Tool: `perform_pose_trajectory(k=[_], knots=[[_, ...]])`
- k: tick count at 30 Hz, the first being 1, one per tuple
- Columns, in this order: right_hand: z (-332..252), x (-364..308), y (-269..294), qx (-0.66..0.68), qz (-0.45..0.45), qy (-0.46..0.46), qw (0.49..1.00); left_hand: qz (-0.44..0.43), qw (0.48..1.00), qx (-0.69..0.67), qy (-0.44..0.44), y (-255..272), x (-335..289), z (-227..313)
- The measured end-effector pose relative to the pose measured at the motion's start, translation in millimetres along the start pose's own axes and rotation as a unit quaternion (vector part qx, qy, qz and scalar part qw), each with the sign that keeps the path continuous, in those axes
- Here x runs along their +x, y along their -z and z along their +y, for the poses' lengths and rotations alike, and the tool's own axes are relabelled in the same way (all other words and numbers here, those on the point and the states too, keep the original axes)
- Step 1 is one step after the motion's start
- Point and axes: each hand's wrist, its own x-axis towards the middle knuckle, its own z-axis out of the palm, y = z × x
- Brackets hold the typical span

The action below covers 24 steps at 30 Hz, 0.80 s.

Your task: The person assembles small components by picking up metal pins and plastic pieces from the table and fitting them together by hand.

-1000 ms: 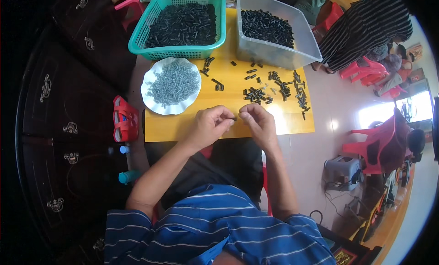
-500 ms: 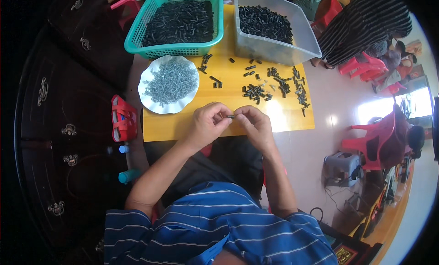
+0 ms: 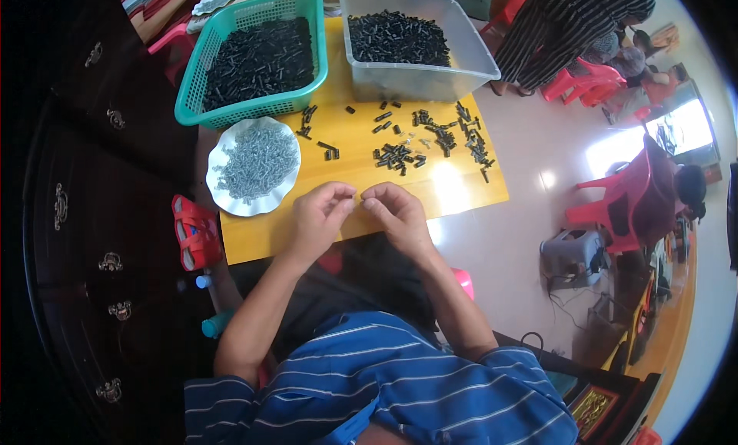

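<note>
Over the near edge of the yellow table [image 3: 277,234], my left hand [image 3: 319,218] is closed in a pinch, thumb against index finger. My right hand [image 3: 400,220] pinches the same way just beside it, with a small gap between the two sets of fingertips. A tiny dark bit shows at the fingertips, but what each hand holds is too small to make out. Left of my hands stands a white scalloped plate [image 3: 217,185] heaped with small transparent pieces [image 3: 257,164]. Beyond my right hand lie loose piles of short black tubular pieces [image 3: 396,157], with a few pale bits among them.
A green perforated basket [image 3: 188,99] and a translucent plastic bin [image 3: 477,57], both full of black pieces, stand at the table's far side. A red bag [image 3: 196,234] is by the dark cabinet on the left. At right are red chairs [image 3: 623,199], a grey stool [image 3: 573,257] and other people.
My hands have drawn slightly apart at the fingertips, where a small dark piece showed between them before. The view has shifted, so the table sits further left.
</note>
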Motion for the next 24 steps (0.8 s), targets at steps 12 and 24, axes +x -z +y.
perform_pose_trajectory(k=[12, 24], knots=[[-13.0, -1.0, 1.7, -0.252, 0.011, 0.095, 0.963, -0.026, 0.997, 0.074, 0.011, -4.4, -3.0, 13.1], [-27.1, 0.7, 2.1, -0.285, 0.007, 0.042, 0.958, 0.002, 0.998, 0.056, -0.021, -6.9, -3.1, 8.6]])
